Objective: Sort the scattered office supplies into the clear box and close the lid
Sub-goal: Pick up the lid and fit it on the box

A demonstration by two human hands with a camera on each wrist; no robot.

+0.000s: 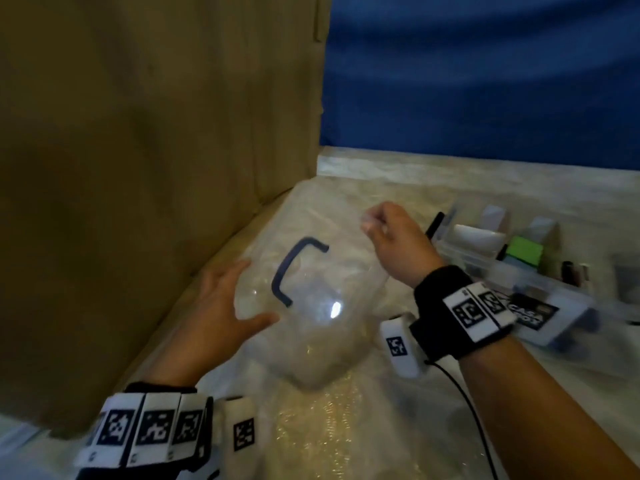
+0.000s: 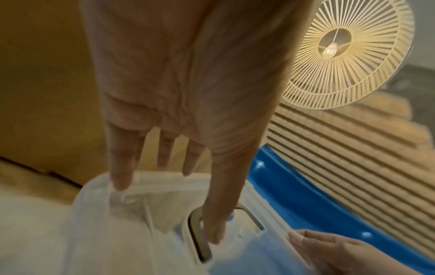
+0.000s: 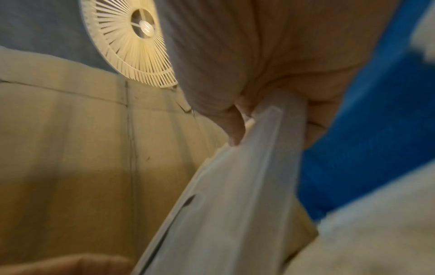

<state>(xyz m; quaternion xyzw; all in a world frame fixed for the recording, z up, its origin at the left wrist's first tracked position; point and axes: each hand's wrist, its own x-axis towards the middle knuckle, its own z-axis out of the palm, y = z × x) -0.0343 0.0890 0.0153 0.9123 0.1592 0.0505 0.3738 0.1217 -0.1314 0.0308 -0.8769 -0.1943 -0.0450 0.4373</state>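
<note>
I hold a clear lid (image 1: 311, 323) with a dark blue handle (image 1: 291, 268), tilted above the table. My left hand (image 1: 221, 306) holds its left edge, thumb on top near the handle (image 2: 195, 234) and fingers (image 2: 164, 158) stretched under the rim. My right hand (image 1: 391, 237) pinches the far right edge; in the right wrist view the rim (image 3: 270, 148) sits between thumb and fingers. To the right, behind my right wrist, stands the clear box (image 1: 554, 289). It holds a green block (image 1: 523, 252), white items and several pens.
A tall cardboard wall (image 1: 156, 168) closes the left side and a blue backdrop (image 1: 485, 81) the far side. Crinkled clear plastic sheet (image 1: 329, 427) covers the table. A white fan (image 2: 348, 55) shows in the wrist views.
</note>
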